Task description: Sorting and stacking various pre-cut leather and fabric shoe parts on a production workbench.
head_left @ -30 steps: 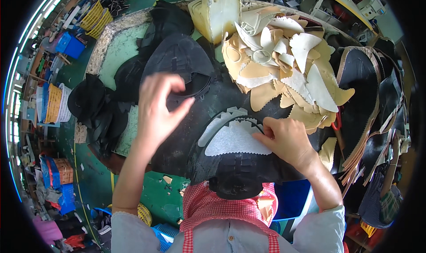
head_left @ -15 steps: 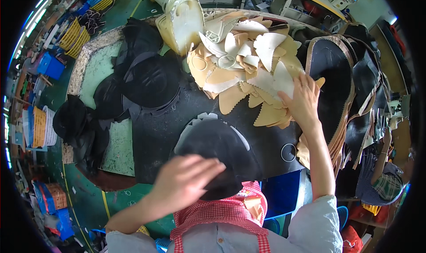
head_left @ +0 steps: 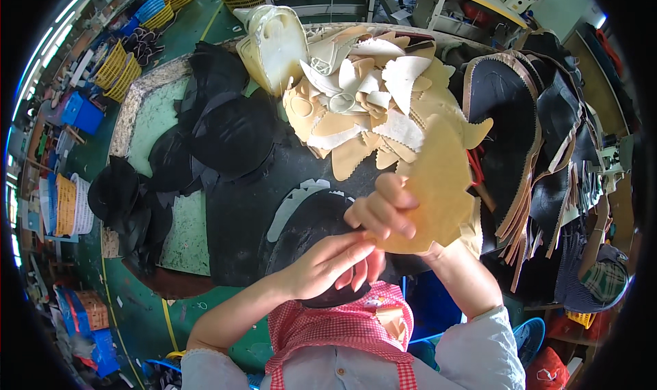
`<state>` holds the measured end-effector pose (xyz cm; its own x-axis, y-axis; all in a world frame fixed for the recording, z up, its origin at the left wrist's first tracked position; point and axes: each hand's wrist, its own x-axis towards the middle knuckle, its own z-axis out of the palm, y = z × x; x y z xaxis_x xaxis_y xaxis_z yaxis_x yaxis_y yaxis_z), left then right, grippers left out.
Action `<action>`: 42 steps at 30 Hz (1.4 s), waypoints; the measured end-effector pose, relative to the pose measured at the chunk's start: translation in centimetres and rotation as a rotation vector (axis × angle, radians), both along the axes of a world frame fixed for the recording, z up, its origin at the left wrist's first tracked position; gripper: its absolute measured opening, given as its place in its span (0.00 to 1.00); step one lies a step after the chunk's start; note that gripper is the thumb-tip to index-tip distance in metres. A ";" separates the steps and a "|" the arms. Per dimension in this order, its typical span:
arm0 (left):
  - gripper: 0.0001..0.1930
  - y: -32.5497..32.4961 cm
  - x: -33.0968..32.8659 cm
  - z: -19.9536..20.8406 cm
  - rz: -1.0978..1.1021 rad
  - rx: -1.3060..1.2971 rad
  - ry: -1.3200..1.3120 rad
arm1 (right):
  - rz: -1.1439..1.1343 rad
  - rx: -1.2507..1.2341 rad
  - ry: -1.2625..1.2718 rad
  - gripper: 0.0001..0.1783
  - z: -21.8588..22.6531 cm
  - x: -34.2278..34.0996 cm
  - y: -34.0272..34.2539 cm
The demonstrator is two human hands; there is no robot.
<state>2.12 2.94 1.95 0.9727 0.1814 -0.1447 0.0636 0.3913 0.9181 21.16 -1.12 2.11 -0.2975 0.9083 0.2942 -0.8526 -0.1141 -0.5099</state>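
Note:
My right hand holds up a large tan sheet piece with a notched edge, its fingers curled over the near left side. At that piece's lower left corner, my left hand is closed in a pinch; the exact contact is partly hidden. Beneath both hands a black domed piece rests at the table's near edge, with a pale notched strip along its left rim. Beyond lies a heap of tan and white cut pieces, many with zigzag edges.
Black shaped pieces are stacked at the left on the table. A cut-open whitish plastic jug stands at the back. Long black panels with tan edges hang together at the right, near another person. A blue bin is below the near edge.
My right hand has lifted the tan piece from the heap and brought it nearer. My left hand has moved right to meet it at the corner.

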 end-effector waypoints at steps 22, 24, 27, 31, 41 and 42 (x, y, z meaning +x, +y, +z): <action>0.02 -0.5 -0.3 1.2 0.287 1.292 0.164 | -0.568 -0.078 -1.429 0.08 2.1 -1.2 -4.7; 0.04 -0.4 0.1 1.3 0.291 1.536 0.192 | -0.575 -0.147 -1.400 0.10 1.7 -1.4 -4.7; 0.07 -0.1 0.3 0.3 0.403 1.419 0.056 | -0.604 -0.145 -1.321 0.10 1.5 -1.2 -4.8; 0.08 0.4 0.1 0.0 0.456 1.086 -0.052 | -0.603 -0.038 -1.395 0.10 2.4 -1.1 -5.2; 0.03 -0.5 0.2 0.3 0.379 1.407 0.019 | -0.782 0.141 -1.646 0.08 1.2 -1.8 -5.3; 0.03 -0.6 0.4 0.1 0.428 1.398 -0.020 | -0.768 0.099 -1.587 0.08 1.3 -1.7 -5.3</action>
